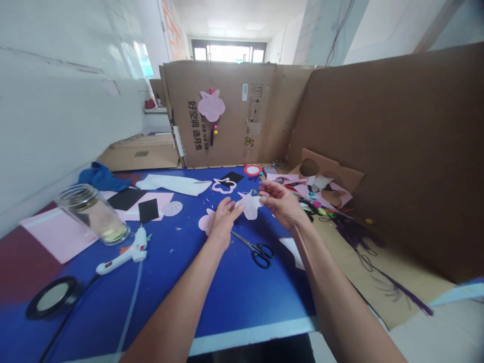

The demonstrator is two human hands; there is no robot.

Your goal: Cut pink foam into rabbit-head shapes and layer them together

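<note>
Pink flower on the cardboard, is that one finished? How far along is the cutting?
The pink flower looks done, beads hanging below. In hand: a pale cut shape pinched by the right hand. Left: a pink sheet on the table, apparently uncut.

Two hands (224, 224) (282, 202), one pair of scissors (260, 253), one glue gun (126, 250).

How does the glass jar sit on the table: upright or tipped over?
Tipped over: the glass jar lies on its side on the blue table, its long body resting along the tabletop.
</note>
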